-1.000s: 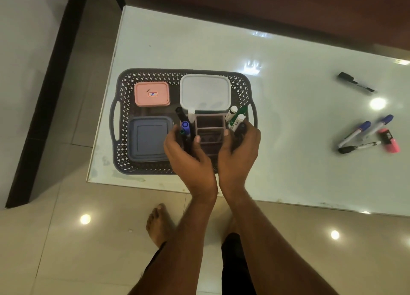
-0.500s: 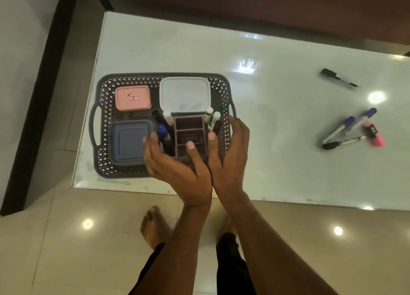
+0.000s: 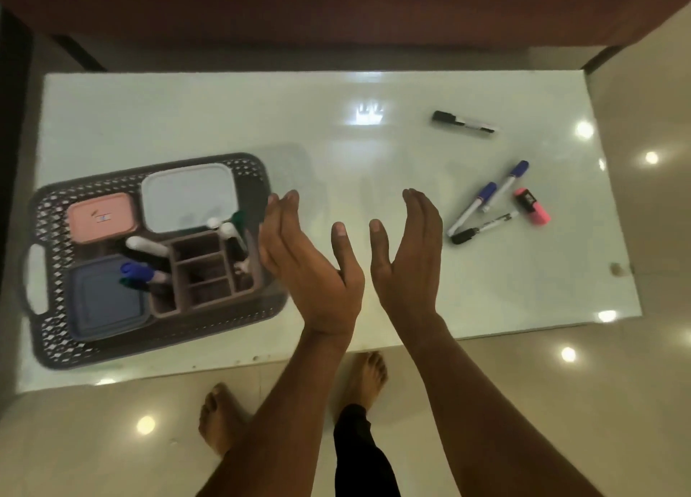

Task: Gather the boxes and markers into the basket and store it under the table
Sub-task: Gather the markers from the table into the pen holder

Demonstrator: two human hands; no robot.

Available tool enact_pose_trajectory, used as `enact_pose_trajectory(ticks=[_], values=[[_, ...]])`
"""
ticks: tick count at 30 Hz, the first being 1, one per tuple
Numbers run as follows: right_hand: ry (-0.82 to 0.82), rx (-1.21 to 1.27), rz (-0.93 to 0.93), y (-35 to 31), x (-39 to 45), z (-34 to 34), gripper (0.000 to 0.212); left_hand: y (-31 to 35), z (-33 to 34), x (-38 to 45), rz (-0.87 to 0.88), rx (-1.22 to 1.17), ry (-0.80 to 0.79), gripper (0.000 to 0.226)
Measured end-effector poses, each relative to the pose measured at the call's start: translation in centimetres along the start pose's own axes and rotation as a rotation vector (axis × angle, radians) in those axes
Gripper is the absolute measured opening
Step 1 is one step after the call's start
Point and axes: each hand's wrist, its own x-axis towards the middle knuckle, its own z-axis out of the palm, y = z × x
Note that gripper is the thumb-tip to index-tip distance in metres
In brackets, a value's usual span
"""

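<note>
Comparing this moment with half a second before, I saw that both hands had let go of the brown organizer [image 3: 209,272] and drawn back toward the middle of the bench [image 3: 374,152]. The left hand [image 3: 310,257] hung released, fingers straight, just beside the right edge of the basket [image 3: 48,317]; the right hand [image 3: 411,249] was released too, palm turned inward, holding nothing. The organizer stood in the basket's near-right part, with markers leaning from its sides. The basket sat at the bench's left end, near the front edge, and held the pink box [image 3: 101,217], the white box [image 3: 189,196] and the blue box [image 3: 104,298].

Toward the right end of the bench lay a black marker [image 3: 463,122] alone near the far edge, and, closer in, two blue-capped markers [image 3: 486,201], another black-capped marker [image 3: 482,228] and a pink highlighter [image 3: 531,210].

Motion blur smeared the basket and the markers in the organizer, so I could not count them. The left hand covered the basket's right handle.
</note>
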Motion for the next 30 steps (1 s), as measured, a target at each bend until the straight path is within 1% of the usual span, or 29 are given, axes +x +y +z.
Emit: enact_pose_trajectory(ticks=[6,8,11,15,17,20,22,27,30], values=[[0.084,-0.068,0.118,7.1,3.9,-3.1,0.045,4.1,7.3,-2.0,0.038,0.024,-0.120,0.048],[0.109,-0.083,0.164,9.6,5.2,-3.9,0.042,5.4,9.8,-3.3,0.049,0.023,-0.189,0.045],[0.104,-0.095,0.311,13.2,7.1,-4.9,0.033,6.8,13.5,-5.3,0.067,0.028,-0.336,0.038],[0.063,-0.031,0.534,16.3,10.5,-6.3,0.026,7.6,17.2,-6.9,0.062,0.092,-0.535,0.031],[0.040,-0.054,0.597,17.6,12.5,-6.5,0.022,7.9,18.8,-7.1,0.054,0.127,-0.609,0.032],[0.011,-0.101,0.622,19.4,14.9,-5.9,0.017,8.1,20.6,-6.7,0.031,0.151,-0.738,0.039],[-0.024,-0.136,0.633,20.2,16.1,-5.4,0.018,8.1,21.5,-6.6,0.066,0.165,-0.797,0.038],[-0.094,-0.158,0.588,20.7,17.2,-4.7,0.023,8.0,22.2,-6.0,0.144,0.218,-0.841,0.030],[-0.079,-0.130,0.603,20.6,17.1,-4.3,0.022,8.2,22.0,-5.6,0.139,0.246,-0.872,0.028]])
